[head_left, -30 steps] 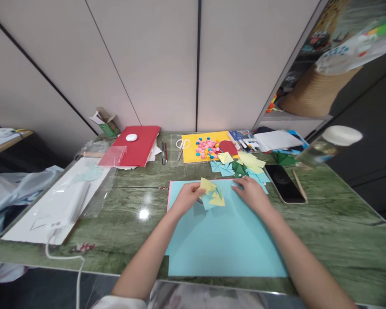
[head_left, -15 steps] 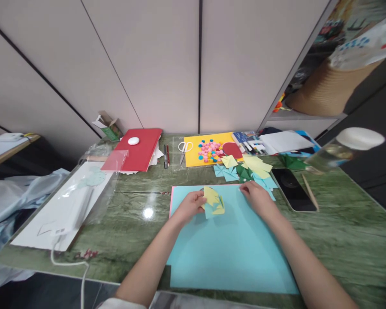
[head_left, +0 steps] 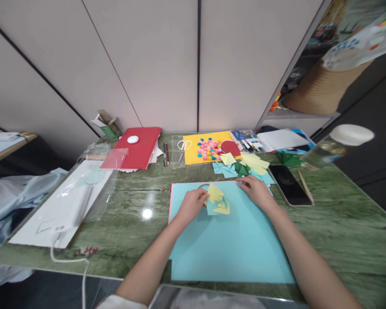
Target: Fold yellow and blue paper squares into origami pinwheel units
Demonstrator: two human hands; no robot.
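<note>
My left hand (head_left: 193, 202) pinches a folded yellow and light-blue paper piece (head_left: 220, 204) by its left edge, above the upper part of a large light-blue sheet (head_left: 231, 253). A rounded dark edge shows just behind the fingers, too little of it to name. My right hand (head_left: 255, 189) rests at the sheet's upper right corner with its fingers drawn together. I cannot make out whether anything is between them. Right behind it lie light-blue folded papers (head_left: 225, 169), yellow folded papers (head_left: 254, 161) and a green one (head_left: 242, 169).
A phone (head_left: 289, 184) and a thin wooden stick (head_left: 305, 187) lie to the right, near a white-lidded bottle (head_left: 334, 148). Scissors (head_left: 182, 149) and a yellow sheet (head_left: 190, 157) with pompoms (head_left: 209, 149) are at the back. Left are a red folder (head_left: 141, 150) and a white power strip (head_left: 73, 210).
The folded paper piece in my left hand has shifted slightly right and turned a little. My right hand stays near the sheet's upper right corner, its fingers slightly repositioned.
</note>
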